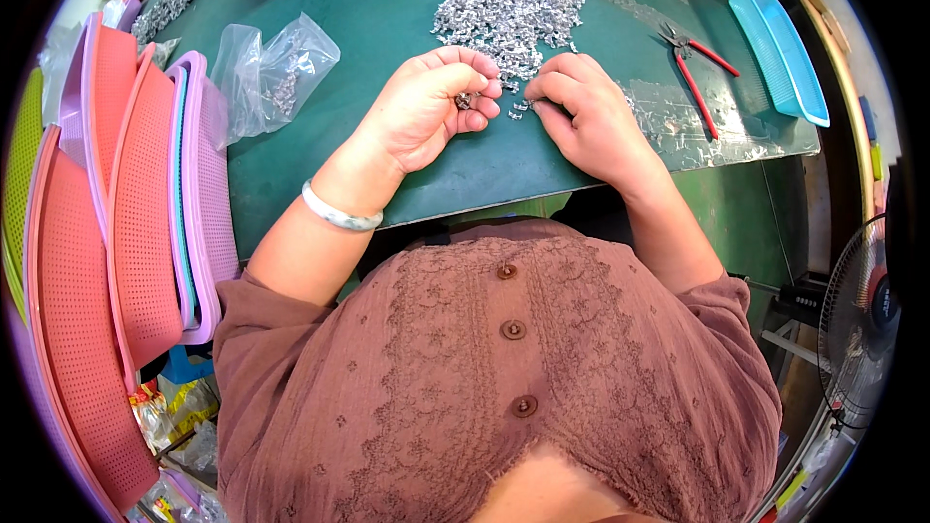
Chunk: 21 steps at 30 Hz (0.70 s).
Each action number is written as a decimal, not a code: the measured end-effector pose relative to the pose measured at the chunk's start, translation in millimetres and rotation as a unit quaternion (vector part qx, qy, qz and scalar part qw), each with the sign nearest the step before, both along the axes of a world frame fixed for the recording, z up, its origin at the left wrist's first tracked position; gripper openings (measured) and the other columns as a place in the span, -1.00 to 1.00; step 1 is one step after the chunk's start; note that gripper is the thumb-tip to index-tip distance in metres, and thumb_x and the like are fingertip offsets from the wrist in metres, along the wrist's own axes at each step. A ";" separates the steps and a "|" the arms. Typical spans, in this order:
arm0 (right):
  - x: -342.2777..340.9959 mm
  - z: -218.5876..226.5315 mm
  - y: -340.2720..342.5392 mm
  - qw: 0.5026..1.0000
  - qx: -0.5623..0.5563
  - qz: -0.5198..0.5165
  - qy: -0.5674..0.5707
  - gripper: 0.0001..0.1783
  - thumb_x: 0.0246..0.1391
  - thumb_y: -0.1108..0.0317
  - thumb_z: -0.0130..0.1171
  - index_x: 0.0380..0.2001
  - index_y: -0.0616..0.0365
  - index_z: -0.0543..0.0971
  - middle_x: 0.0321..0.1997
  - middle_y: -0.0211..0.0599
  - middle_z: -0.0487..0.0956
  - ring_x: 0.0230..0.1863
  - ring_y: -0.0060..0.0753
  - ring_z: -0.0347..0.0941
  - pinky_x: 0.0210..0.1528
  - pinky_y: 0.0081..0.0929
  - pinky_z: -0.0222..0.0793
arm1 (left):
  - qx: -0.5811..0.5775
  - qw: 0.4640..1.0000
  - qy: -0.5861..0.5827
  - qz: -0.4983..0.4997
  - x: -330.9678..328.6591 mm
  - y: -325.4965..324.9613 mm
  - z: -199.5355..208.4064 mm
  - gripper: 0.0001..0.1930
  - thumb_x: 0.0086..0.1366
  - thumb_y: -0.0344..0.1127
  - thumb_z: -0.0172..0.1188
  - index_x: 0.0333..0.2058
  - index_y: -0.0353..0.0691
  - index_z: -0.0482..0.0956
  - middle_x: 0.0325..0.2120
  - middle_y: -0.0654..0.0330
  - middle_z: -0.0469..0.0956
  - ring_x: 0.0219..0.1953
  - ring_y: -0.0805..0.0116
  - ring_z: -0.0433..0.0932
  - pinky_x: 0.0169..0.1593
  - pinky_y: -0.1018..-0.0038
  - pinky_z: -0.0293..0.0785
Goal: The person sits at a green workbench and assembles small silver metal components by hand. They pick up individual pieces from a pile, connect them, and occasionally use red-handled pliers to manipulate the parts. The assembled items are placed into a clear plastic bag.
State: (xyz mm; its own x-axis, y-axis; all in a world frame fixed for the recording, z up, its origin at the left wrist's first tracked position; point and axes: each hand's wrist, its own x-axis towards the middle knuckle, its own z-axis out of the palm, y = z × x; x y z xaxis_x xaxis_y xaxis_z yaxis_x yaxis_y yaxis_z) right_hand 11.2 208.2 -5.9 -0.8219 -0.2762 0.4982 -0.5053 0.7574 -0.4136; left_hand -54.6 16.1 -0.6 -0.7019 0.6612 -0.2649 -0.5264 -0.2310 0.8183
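Observation:
A heap of small silvery metal parts (513,2) lies on the green tabletop (407,189), its near end trailing down between my hands. My left hand (431,102), with a pale bangle (341,211) on its wrist, is turned palm up and its fingers curl around a few small metal parts (465,100). Close beside it, my right hand (586,111) faces down, thumb and fingers pinched at the heap's near edge. Some loose parts (520,108) lie by its fingertips; whether one is between them is hidden.
Red-handled pliers (696,77) lie on the right, near a blue basket (780,48). A clear plastic bag (276,73) holding some parts is on the left. Stacked pink and purple baskets (145,203) crowd the left side. A fan (857,320) stands at the lower right.

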 end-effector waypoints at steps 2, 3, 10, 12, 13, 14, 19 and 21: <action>0.9 2.4 -1.4 1.000 -0.001 0.007 0.001 -0.89 -0.18 0.50 0.13 -0.47 0.13 0.54 -0.39 -0.31 0.43 -0.30 -0.21 0.33 -0.23 -0.36 0.28 | -0.002 1.000 0.002 0.007 0.9 0.7 0.0 -0.90 0.15 -0.50 0.01 -0.33 -0.32 0.43 -0.49 0.18 0.48 -0.51 0.47 0.46 -0.47 0.64 0.40; 0.9 3.7 -1.7 1.000 0.004 0.016 0.001 -0.89 -0.18 0.50 0.13 -0.47 0.13 0.54 -0.38 -0.31 0.43 -0.30 -0.20 0.32 -0.22 -0.36 0.28 | -0.003 1.000 0.004 0.011 1.1 0.8 0.0 -0.90 0.16 -0.49 0.02 -0.33 -0.31 0.44 -0.50 0.19 0.49 -0.52 0.47 0.46 -0.48 0.65 0.40; -3.3 0.6 -1.7 0.999 0.025 0.035 0.001 -0.93 -0.18 0.52 0.13 -0.51 0.17 0.50 -0.37 -0.31 0.42 -0.28 -0.20 0.31 -0.20 -0.37 0.27 | -0.032 0.999 0.021 -0.001 2.9 1.0 1.8 -0.91 0.18 -0.44 0.04 -0.34 -0.28 0.45 -0.50 0.22 0.48 -0.53 0.49 0.46 -0.49 0.66 0.39; -4.9 0.1 -2.3 0.999 0.012 0.041 0.015 -0.93 -0.18 0.52 0.13 -0.52 0.17 0.48 -0.36 -0.30 0.43 -0.28 -0.20 0.31 -0.21 -0.36 0.26 | -0.045 0.999 0.027 -0.004 4.2 1.7 2.6 -0.91 0.19 -0.41 0.06 -0.34 -0.27 0.46 -0.51 0.23 0.48 -0.54 0.51 0.46 -0.50 0.66 0.38; -5.5 0.0 -2.6 0.999 0.006 0.044 0.022 -0.93 -0.18 0.52 0.13 -0.52 0.18 0.47 -0.36 -0.30 0.43 -0.28 -0.19 0.31 -0.21 -0.36 0.26 | -0.058 0.998 0.034 -0.002 5.2 2.6 3.4 -0.90 0.19 -0.39 0.06 -0.35 -0.27 0.47 -0.52 0.23 0.48 -0.55 0.52 0.45 -0.52 0.67 0.37; -5.5 0.8 -3.3 0.999 -0.005 0.040 0.033 -0.92 -0.18 0.52 0.13 -0.51 0.18 0.46 -0.37 -0.29 0.43 -0.30 -0.19 0.32 -0.22 -0.35 0.27 | -0.072 0.997 0.041 0.000 6.7 3.7 4.6 -0.90 0.20 -0.37 0.06 -0.35 -0.27 0.47 -0.53 0.24 0.48 -0.57 0.52 0.45 -0.54 0.68 0.36; -2.4 6.8 -7.5 0.994 -0.065 0.047 0.074 -0.88 -0.19 0.55 0.14 -0.49 0.19 0.45 -0.43 -0.28 0.47 -0.36 -0.18 0.36 -0.30 -0.36 0.29 | -0.118 0.989 0.078 -0.039 8.4 4.1 8.0 -0.85 0.22 -0.31 0.07 -0.39 -0.28 0.50 -0.58 0.25 0.48 -0.63 0.56 0.43 -0.61 0.71 0.31; -3.1 6.3 -7.9 0.991 -0.077 0.056 0.094 -0.86 -0.20 0.57 0.14 -0.48 0.19 0.45 -0.45 -0.27 0.48 -0.39 -0.18 0.38 -0.33 -0.37 0.31 | -0.119 0.988 0.072 -0.062 9.2 4.1 7.2 -0.84 0.22 -0.30 0.06 -0.40 -0.28 0.50 -0.58 0.25 0.49 -0.63 0.57 0.42 -0.63 0.72 0.29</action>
